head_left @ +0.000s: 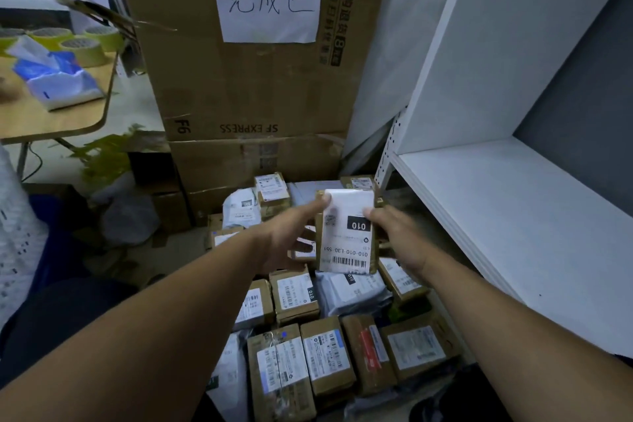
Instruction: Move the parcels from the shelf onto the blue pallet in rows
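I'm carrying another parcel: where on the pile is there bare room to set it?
Bare strip at the back, between the brown parcel and the corner parcel, under the big carton, beyond the held parcel. The near rows are packed edge to edge.

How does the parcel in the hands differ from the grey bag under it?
The held parcel is a brown box under a white label; the grey bag is soft, wrinkled plastic. Left hand and right hand grip the held parcel above the pile; the grey bag lies in it. Both carry printed labels.
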